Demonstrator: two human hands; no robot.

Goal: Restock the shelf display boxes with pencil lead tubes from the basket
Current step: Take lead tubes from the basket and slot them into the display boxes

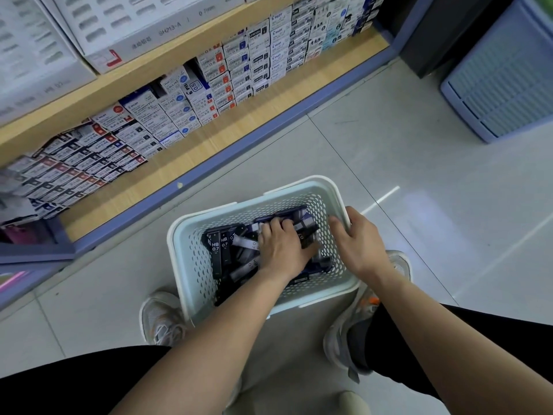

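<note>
A pale tiled floor (389, 163) fills the right of the view, and a wooden shelf (227, 130) with a blue-grey base runs slantwise across the upper left. Large white cartons (134, 28) sit on the board above it, and rows of small display boxes (239, 64) stand packed side by side along the lower board. A pale blue slatted bin (502, 79) stands on the floor at the far right. A white perforated basket (197, 265) rests on the floor between the person's two grey shoes (161, 316), near the shelf's base. The right hand (356, 238) grips the basket's right wall, thumb inside and fingers over the rim. The left hand (281, 244) is palm-down inside the basket, its fingers curled round some of the pencil lead tubes (220, 250). These dark tubes lie heaped in the basket, and two at the left read HB 0.7.
</note>
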